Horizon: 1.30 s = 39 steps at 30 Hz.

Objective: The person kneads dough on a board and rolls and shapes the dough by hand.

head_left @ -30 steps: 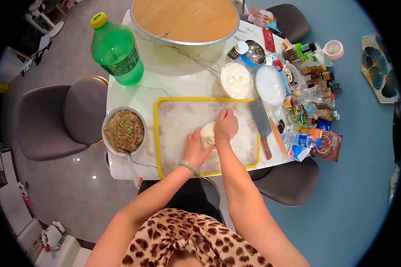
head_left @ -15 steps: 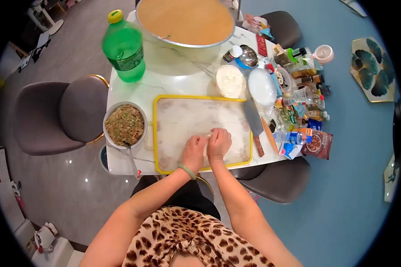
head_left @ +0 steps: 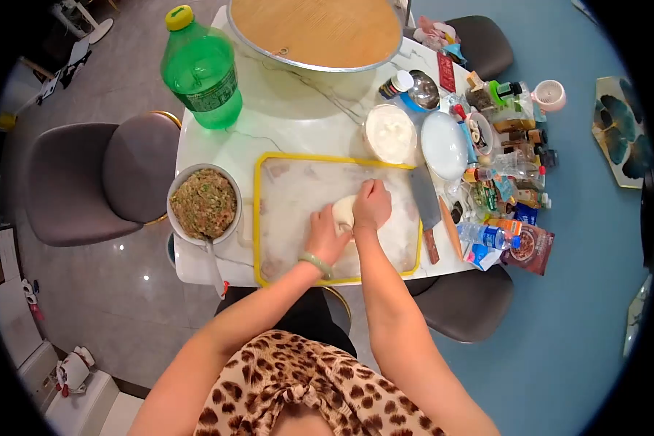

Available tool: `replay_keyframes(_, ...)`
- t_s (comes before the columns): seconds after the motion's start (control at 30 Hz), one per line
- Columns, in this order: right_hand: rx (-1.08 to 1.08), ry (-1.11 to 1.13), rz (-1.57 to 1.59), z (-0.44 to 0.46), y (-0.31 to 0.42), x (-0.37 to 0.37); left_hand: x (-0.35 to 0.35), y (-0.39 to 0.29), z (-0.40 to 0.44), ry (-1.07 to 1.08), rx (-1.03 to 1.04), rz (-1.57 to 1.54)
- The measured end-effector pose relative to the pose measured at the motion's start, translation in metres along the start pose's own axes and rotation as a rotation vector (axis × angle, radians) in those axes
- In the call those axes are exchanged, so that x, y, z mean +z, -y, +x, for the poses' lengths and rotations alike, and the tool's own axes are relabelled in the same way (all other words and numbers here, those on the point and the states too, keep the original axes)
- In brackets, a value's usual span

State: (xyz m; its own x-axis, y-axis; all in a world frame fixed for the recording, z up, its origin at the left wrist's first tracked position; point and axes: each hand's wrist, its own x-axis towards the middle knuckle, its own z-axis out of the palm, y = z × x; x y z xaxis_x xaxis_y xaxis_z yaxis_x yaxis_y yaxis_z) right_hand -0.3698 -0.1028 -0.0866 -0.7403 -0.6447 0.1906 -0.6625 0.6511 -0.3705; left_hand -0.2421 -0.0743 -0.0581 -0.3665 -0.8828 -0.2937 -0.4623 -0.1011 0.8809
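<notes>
A pale piece of dough [head_left: 344, 211] lies on the floured cutting board [head_left: 298, 190] with the yellow rim. My left hand [head_left: 325, 238], with a pale green bangle at its wrist, grips the dough's left and lower edge, thumb toward the right. Curled over its right side is my right hand [head_left: 373, 206], fingers bent and closed against it. Part of the dough is hidden beneath both hands. Just right of the board rests a cleaver [head_left: 425, 200] with a wooden handle. A bowl of minced filling [head_left: 204, 202] with a spoon [head_left: 215, 270] in it stands to the left.
Behind the board are a bowl of white flour [head_left: 390, 134], a white oval dish [head_left: 445, 145] and a large green bottle [head_left: 203, 73]. A wide round lid or tray [head_left: 320, 33] is at the back. Several bottles crowd the right edge near a wooden rolling pin [head_left: 450, 227].
My hands have moved apart, the right one farther up and right, and the dough shows between them. The whole view has shifted slightly.
</notes>
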Motion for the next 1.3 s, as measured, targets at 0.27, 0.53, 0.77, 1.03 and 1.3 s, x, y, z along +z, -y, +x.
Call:
replay_keyframes(0.27, 0.617, 0.521, 0.999, -0.023, -0.009, -0.075, -0.004, -0.009, -0.027, 0.001, 0.26, 0.059)
replay_keyframes(0.53, -0.259, -0.077, 0.227, -0.074, -0.021, -0.034, -0.008, 0.009, -0.04, 0.004, 0.371, 0.155)
replay_keyframes(0.77, -0.228, -0.062, -0.029, -0.033, -0.01, -0.014, -0.007, 0.011, -0.018, -0.002, 0.194, 0.069)
replay_keyframes(1.03, -0.049, 0.026, 0.007, -0.007, -0.011, 0.001, -0.002, 0.003, -0.011, 0.041, 0.019, 0.041)
replay_keyframes(1.3, 0.288, 0.504, 0.894, -0.017, -0.024, -0.048, -0.013, -0.019, -0.025, 0.017, 0.287, 0.08)
